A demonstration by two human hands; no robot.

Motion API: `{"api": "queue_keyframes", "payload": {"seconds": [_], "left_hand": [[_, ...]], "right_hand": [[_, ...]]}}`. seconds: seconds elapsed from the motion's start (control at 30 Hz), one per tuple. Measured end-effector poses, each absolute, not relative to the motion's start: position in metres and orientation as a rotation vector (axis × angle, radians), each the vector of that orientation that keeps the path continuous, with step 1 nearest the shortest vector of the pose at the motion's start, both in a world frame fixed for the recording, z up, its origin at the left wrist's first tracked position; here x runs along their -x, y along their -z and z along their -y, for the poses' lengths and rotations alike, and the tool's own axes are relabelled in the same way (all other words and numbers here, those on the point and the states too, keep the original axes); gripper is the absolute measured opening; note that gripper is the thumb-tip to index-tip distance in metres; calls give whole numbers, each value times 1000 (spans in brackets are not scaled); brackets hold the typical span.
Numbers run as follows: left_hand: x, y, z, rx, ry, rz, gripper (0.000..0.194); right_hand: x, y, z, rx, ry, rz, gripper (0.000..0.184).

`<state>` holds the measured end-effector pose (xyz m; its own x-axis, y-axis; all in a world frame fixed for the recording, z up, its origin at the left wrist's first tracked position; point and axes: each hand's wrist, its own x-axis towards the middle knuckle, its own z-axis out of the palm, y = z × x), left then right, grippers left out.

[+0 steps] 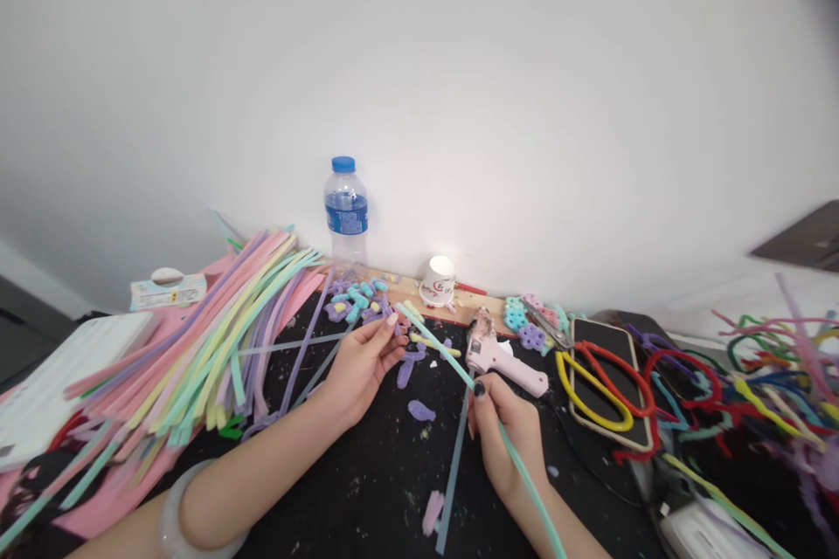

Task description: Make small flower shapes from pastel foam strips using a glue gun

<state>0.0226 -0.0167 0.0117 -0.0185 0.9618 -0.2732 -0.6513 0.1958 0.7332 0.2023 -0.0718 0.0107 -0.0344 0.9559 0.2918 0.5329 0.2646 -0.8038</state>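
My right hand (508, 432) pinches a mint-green pipe cleaner (446, 354) between thumb and fingers. Its far end reaches up and left to my left fingertips, and its tail runs down past my right wrist. My left hand (364, 362) has thumb and fingertips pressed together by that end. Purple fuzzy stuff shows at these fingers, but whether they grip it I cannot tell. Behind the left hand lies a heap of purple and turquoise pipe-cleaner pieces (357, 299). A pink glue gun (504, 358) lies beyond my right hand. Translucent glue sticks (452, 476) are on the black surface.
A bundle of pastel pipe cleaners (197, 332) spreads at left. A water bottle (346, 214) and paper cup (438, 279) stand by the wall. Scissors (547, 321), a phone (606, 341) under red and yellow loops, and tangled coloured pipe cleaners (753, 384) lie at right.
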Motion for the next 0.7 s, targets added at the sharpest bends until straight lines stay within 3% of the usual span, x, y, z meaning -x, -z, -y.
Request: {"api": "queue_keyframes", "payload": {"seconds": [0.7], "left_hand": [[-22, -8, 17, -458, -1343, -848, 17]], "right_hand": [[-200, -16, 75, 1306, -716, 1964, 26]]}}
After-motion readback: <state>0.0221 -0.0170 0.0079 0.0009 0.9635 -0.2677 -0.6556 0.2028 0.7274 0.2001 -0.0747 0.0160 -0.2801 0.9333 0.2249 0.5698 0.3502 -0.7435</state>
